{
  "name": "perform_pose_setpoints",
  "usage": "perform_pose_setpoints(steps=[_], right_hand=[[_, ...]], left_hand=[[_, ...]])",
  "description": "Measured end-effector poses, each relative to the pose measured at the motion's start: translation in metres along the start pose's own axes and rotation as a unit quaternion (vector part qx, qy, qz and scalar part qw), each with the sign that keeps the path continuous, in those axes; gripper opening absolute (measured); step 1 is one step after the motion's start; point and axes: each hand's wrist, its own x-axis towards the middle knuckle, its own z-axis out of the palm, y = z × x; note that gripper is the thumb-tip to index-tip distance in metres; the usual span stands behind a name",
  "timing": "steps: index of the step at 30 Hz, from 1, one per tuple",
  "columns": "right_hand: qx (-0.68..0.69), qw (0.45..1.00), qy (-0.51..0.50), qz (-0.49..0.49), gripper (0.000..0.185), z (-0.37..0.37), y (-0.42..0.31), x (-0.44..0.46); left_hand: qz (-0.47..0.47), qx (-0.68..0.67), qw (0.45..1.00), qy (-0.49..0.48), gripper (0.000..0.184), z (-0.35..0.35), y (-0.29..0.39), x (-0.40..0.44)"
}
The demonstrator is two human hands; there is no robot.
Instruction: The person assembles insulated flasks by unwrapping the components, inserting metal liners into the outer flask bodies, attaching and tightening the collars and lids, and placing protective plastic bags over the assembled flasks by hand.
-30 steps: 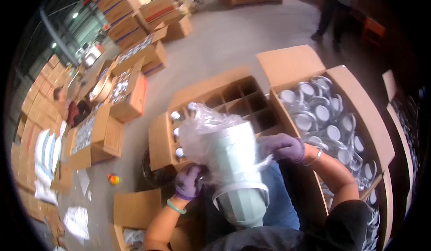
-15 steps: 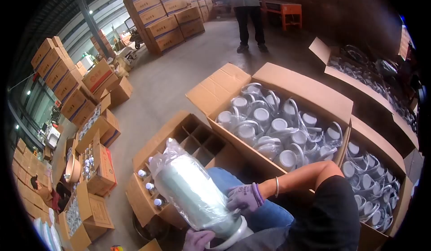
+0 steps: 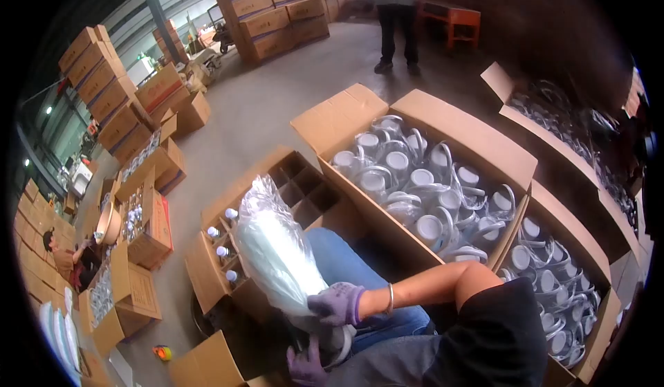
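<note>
A pale green cylinder in a clear plastic bag (image 3: pixel 277 255) leans across my lap, with the bag's loose end pointing up and away. At its near end is a grey curved handle (image 3: pixel 344 347). My right hand (image 3: pixel 337 305), in a purple-grey glove, is closed on the bagged body just above that end. Below it, my left hand (image 3: pixel 306 366), gloved alike, grips the near end by the handle; part of its hold is hidden. Just beyond stands a divided carton (image 3: pixel 207 276) with several capped bottles (image 3: pixel 223 251) in its cells.
To the right, an open carton (image 3: pixel 467 127) holds many plastic-wrapped grey handled containers (image 3: pixel 422 177); another such carton (image 3: pixel 602 332) stands nearer me. Open cartons line the left, where a person (image 3: pixel 69 259) sits. Another person (image 3: pixel 398 34) stands ahead. An orange tape roll (image 3: pixel 162 352) lies on the floor.
My right hand has shifted left along the bagged cylinder. The bag's loose end stands higher, and the grey handle shows closer to my right hand. My view has turned slightly.
</note>
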Motion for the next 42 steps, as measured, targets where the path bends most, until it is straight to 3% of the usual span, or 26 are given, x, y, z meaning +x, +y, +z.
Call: perform_pose_setpoints(steps=[3, 5, 6, 7, 8, 9, 10, 12, 15, 17, 18, 19, 21, 23, 24, 26, 29, 31, 32, 33, 35, 37, 38, 39, 40, 42], right_hand=[[0.054, 0.998, -0.033, -0.024, 0.024, -0.017, 0.007, 0.012], [-0.027, 0.999, 0.018, -0.008, 0.026, -0.039, 0.015, 0.023], [-0.060, 0.998, 0.022, 0.012, 0.030, -0.053, 0.026, 0.030], [-0.105, 0.986, 0.037, 0.125, 0.028, -0.069, 0.013, 0.034], [-0.176, 0.963, 0.205, -0.021, 0.025, -0.071, 0.036, 0.037], [-0.188, 0.962, 0.180, 0.081, 0.023, -0.078, 0.056, 0.037], [-0.228, 0.951, 0.195, 0.080, 0.024, -0.080, 0.071, 0.041], [-0.281, 0.945, 0.106, 0.126, 0.017, -0.080, 0.067, 0.042], [-0.183, 0.981, 0.002, 0.056, 0.017, -0.069, 0.051, 0.038], [0.015, 0.998, -0.060, -0.010, 0.018, -0.070, 0.036, 0.044], [0.150, 0.983, -0.103, 0.020, 0.018, -0.075, 0.022, 0.045], [0.149, 0.983, -0.106, 0.018, 0.018, -0.085, 0.008, 0.044], [0.375, 0.902, -0.209, 0.047, 0.016, -0.104, -0.016, 0.043], [0.412, 0.882, -0.227, 0.033, 0.010, -0.105, -0.038, 0.050], [0.387, 0.910, -0.148, 0.019, 0.014, -0.101, -0.056, 0.056], [0.418, 0.906, -0.060, -0.016, 0.024, -0.093, -0.086, 0.075], [0.585, 0.810, -0.012, -0.036, 0.027, -0.079, -0.111, 0.095], [0.549, 0.836, 0.015, 0.000, 0.013, -0.076, -0.124, 0.111], [0.580, 0.813, 0.037, 0.014, 0.014, -0.071, -0.136, 0.112], [0.532, 0.844, 0.041, -0.047, 0.016, -0.066, -0.125, 0.116], [0.505, 0.861, 0.052, -0.040, 0.020, -0.061, -0.138, 0.125], [0.525, 0.845, 0.003, -0.104, 0.022, -0.056, -0.165, 0.125], [0.544, 0.828, -0.024, -0.134, 0.024, -0.056, -0.177, 0.126], [0.540, 0.820, -0.080, -0.171, 0.025, -0.060, -0.169, 0.135], [0.534, 0.809, -0.136, -0.206, 0.027, -0.063, -0.161, 0.144], [0.583, 0.738, -0.248, -0.231, 0.030, -0.063, -0.176, 0.165]], left_hand=[[0.002, -0.086, 0.996, -0.040, 0.069, -0.026, 0.004, 0.012], [-0.049, -0.212, 0.975, 0.036, 0.053, -0.047, -0.001, 0.028], [-0.088, -0.232, 0.968, 0.023, 0.052, -0.060, -0.002, 0.037], [-0.136, -0.248, 0.959, 0.016, 0.052, -0.076, -0.005, 0.046], [-0.189, -0.291, 0.938, 0.011, 0.053, -0.079, -0.011, 0.047], [-0.239, -0.333, 0.912, 0.015, 0.055, -0.077, -0.019, 0.047], [-0.243, -0.366, 0.896, 0.068, 0.055, -0.078, -0.025, 0.052], [-0.271, -0.415, 0.859, 0.125, 0.054, -0.088, -0.036, 0.066], [-0.337, -0.464, 0.809, 0.132, 0.053, -0.101, -0.045, 0.085], [-0.333, -0.503, 0.784, 0.147, 0.053, -0.096, -0.050, 0.089], [-0.336, -0.500, 0.784, 0.150, 0.053, -0.097, -0.051, 0.089], [-0.342, -0.495, 0.786, 0.145, 0.052, -0.099, -0.053, 0.089], [-0.346, -0.487, 0.789, 0.143, 0.052, -0.105, -0.058, 0.098], [-0.352, -0.469, 0.780, 0.220, 0.038, -0.117, -0.063, 0.109], [-0.338, -0.447, 0.784, 0.266, 0.035, -0.116, -0.066, 0.117], [-0.301, -0.452, 0.804, 0.242, 0.062, -0.132, -0.075, 0.126], [-0.106, -0.416, 0.861, 0.273, 0.100, -0.157, -0.080, 0.135], [-0.113, -0.347, 0.904, 0.223, 0.118, -0.184, -0.078, 0.130], [-0.101, -0.269, 0.926, 0.245, 0.118, -0.185, -0.081, 0.130], [-0.123, -0.236, 0.936, 0.233, 0.115, -0.188, -0.084, 0.130], [-0.195, -0.215, 0.940, 0.182, 0.105, -0.197, -0.095, 0.132], [-0.102, -0.179, 0.943, 0.261, 0.076, -0.200, -0.132, 0.134], [-0.082, -0.204, 0.945, 0.243, 0.058, -0.219, -0.138, 0.134], [-0.050, -0.328, 0.915, 0.230, 0.049, -0.208, -0.160, 0.140], [-0.127, -0.289, 0.942, 0.110, 0.036, -0.242, -0.150, 0.139], [-0.212, -0.246, 0.946, -0.015, 0.031, -0.297, -0.144, 0.136]])
